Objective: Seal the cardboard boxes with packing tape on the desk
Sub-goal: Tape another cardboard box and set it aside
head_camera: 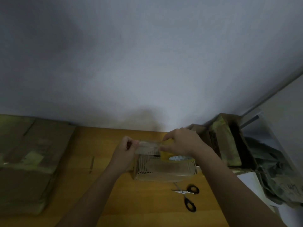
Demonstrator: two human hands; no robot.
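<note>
A small cardboard box (165, 171) with a striped top lies in the middle of the wooden desk (101, 145). Above it my right hand (182, 141) grips a yellowish roll of packing tape (175, 157). My left hand (127, 147) pinches the free end of a clear tape strip (147, 147) stretched between the two hands, just over the box's far edge.
Black-handled scissors (187, 196) lie open on the desk just in front of the box. A large taped cardboard box (27, 161) fills the left side. More boxes (227, 141) and crumpled wrapping (278, 174) stand at the right by the wall.
</note>
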